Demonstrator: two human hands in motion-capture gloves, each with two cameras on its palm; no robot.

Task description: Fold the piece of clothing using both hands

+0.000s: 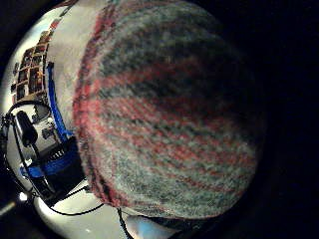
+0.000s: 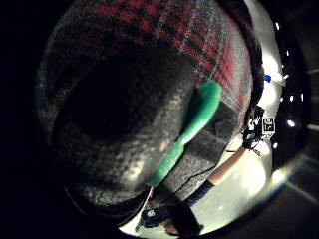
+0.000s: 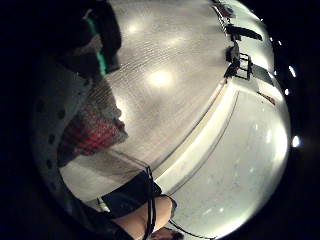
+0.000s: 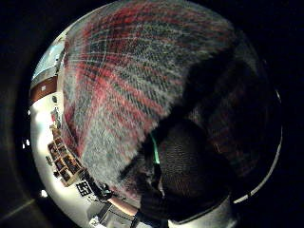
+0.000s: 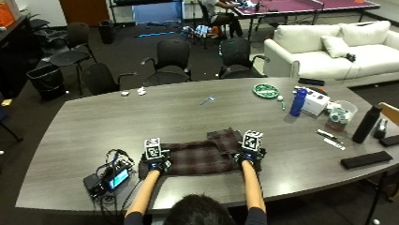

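A dark red-and-grey plaid garment (image 5: 203, 154) lies partly folded on the grey worktop (image 5: 187, 112), stretched between the two gloved hands. The left hand (image 5: 154, 166) sits at one near corner, the right hand (image 5: 250, 157) at the other. In both thumb side palm views, plaid cloth lies right against gloved fingers (image 4: 190, 166), but whether either hand's fingers curl round the cloth or press flat on it, I cannot tell. No readable writing or brand shows anywhere.

left hand (image 5: 154, 165) fingers hidden under shirt (image 5: 199, 157).
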